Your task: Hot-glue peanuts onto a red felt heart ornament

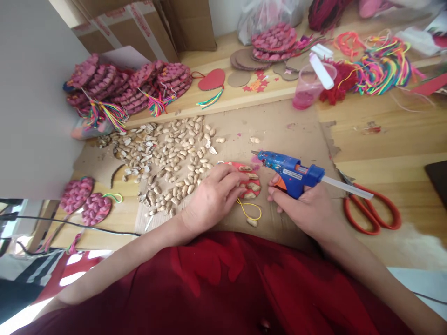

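The step in hand looks like fixing peanuts onto a small red piece (257,181), which lies on the cardboard sheet (279,125) between the 2 hands, close to the person's body. At least 4 peanuts sit on its visible part, and a yellow loop of string (260,216) runs out from its near edge, with 1 loose peanut (252,223) just beyond the loop. The left hand (213,193) covers the left part of the red piece, back of the hand up, fingers bent and drawn close together, pointing right; whether they pinch a peanut or only steady the piece, I cannot tell. The right hand (309,211) is closed around the handle of the blue glue gun (291,171), its fingers by the orange trigger (280,183); whether they squeeze it is unclear. The nozzle (255,152) points left, beyond the far edge of the red piece, and a white glue stick (349,187) juts from the rear. As I judge it, any next move calls for a steady piece and the hot tip kept off the left fingertips. Both forearms reach in from the near side, angled towards each other.
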The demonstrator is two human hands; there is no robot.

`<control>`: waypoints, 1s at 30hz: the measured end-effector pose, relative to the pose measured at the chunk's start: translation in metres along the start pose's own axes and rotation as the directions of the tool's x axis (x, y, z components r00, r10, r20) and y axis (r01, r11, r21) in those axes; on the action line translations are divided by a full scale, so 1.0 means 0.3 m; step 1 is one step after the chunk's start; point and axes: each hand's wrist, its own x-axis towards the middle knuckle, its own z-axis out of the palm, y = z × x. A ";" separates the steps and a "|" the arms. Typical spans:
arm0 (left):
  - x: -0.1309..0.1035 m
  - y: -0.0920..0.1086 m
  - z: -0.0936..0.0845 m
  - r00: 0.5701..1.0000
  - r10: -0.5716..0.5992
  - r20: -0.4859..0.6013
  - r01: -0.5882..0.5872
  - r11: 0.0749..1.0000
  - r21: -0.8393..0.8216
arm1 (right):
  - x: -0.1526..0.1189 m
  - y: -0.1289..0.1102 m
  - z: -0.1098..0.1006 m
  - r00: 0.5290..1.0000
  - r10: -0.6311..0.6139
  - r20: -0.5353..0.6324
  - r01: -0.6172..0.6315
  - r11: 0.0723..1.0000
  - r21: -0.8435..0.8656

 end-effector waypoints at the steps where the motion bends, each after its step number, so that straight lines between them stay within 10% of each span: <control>1: -0.008 -0.001 0.000 1.000 -0.001 -0.012 0.001 1.000 0.006 | 0.000 0.002 0.000 1.000 -0.004 0.003 0.004 1.000 -0.016; 30: -0.035 -0.045 0.021 0.993 0.101 0.057 -0.099 0.994 -0.036 | 0.050 -0.036 -0.008 0.995 -0.097 -0.022 0.067 0.817 -0.572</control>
